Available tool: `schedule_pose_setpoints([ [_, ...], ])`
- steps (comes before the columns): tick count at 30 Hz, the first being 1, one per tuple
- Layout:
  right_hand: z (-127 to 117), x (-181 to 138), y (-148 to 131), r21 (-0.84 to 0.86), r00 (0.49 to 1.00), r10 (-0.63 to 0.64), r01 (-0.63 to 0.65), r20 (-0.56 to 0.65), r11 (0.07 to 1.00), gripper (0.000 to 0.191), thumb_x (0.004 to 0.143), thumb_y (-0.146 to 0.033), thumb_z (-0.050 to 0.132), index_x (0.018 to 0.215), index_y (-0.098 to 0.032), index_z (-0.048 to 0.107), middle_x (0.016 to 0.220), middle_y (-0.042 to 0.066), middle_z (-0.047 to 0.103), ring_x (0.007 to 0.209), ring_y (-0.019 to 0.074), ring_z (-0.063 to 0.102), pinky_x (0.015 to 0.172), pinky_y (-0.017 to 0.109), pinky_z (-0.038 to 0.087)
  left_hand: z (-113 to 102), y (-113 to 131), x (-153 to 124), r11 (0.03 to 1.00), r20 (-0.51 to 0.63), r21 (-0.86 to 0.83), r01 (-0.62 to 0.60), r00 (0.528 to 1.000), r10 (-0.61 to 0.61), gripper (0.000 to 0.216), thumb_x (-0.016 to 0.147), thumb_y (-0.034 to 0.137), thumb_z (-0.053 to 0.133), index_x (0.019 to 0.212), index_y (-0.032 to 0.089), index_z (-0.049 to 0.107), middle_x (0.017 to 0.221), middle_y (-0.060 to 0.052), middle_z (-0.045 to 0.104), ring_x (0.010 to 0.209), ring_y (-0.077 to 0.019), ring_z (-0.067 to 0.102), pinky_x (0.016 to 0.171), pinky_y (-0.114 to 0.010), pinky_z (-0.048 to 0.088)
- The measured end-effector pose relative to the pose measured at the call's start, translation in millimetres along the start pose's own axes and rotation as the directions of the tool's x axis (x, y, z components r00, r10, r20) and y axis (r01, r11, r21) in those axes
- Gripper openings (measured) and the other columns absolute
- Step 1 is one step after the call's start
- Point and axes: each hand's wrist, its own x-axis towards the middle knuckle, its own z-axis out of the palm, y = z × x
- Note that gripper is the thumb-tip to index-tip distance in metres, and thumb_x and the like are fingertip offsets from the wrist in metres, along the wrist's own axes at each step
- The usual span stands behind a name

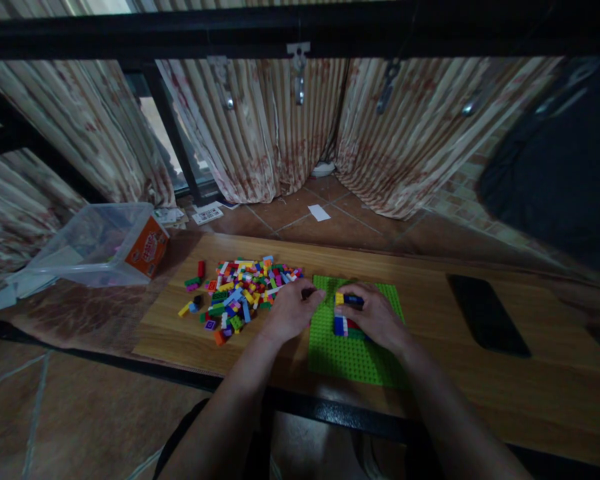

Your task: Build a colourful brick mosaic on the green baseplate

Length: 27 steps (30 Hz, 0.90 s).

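Note:
A green studded baseplate (353, 357) lies flat on the wooden table (445, 373) in front of me. A small stack of bricks (341, 324), blue, white, yellow and red, stands on the plate. My right hand (375, 317) rests over that stack, its fingers closed on a dark blue brick (353, 300) on top. My left hand (291, 310) sits at the plate's left edge, fingers curled around a small dark piece (308, 292). A heap of loose coloured bricks (240, 290) spreads just left of my left hand.
A clear plastic box (87, 247) with an orange carton (149, 248) stands at the back left. A black phone (486, 313) lies on the table to the right. Curtains hang behind, with papers on the tiled floor.

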Motion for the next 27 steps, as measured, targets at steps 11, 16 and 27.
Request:
schedule_pose_setpoints([
  [11, -0.8, -2.2, -1.1, 0.167, 0.987, 0.071, -0.046, -0.147, 0.985, 0.028, 0.075, -0.04, 0.069, 0.1, -0.026, 0.067, 0.104, 0.004, 0.068, 0.1, 0.0242, 0.06, 0.092, 0.043, 0.043, 4.6, 8.8, -1.2, 0.587, 0.192, -0.743, 0.321, 0.943, -0.272, 0.026, 0.069, 0.037, 0.072, 0.075, 0.013, 0.062, 0.073, -0.003, 0.064, 0.055, -0.0064, 0.049, 0.048, -0.018, 0.034],
  [16, -12.9, -1.1, -4.1, 0.474, 0.932, 0.227, -0.07, -0.281, 0.877, 0.027, 0.072, -0.041, 0.072, 0.094, -0.025, 0.069, 0.091, 0.003, 0.07, 0.086, 0.0203, 0.063, 0.085, 0.04, 0.048, 2.3, 11.6, -0.2, 0.344, 0.259, -0.865, 0.366, 0.911, -0.32, 0.017, 0.069, 0.025, 0.072, 0.075, 0.012, 0.063, 0.071, -0.002, 0.063, 0.054, -0.004, 0.049, 0.046, -0.014, 0.033],
  [27, -27.7, -10.3, -6.4, 0.89, 0.919, 0.392, -0.139, -0.047, 0.433, 0.029, 0.073, -0.032, 0.07, 0.102, -0.027, 0.069, 0.103, 0.004, 0.071, 0.089, 0.0191, 0.067, 0.079, 0.035, 0.055, 11.6, 20.6, -3.5, 0.252, 0.34, -0.858, 0.448, 0.862, -0.377, 0.013, 0.081, 0.014, 0.051, 0.082, 0.012, 0.064, 0.067, -0.003, 0.062, 0.048, -0.0057, 0.051, 0.04, -0.014, 0.033],
])
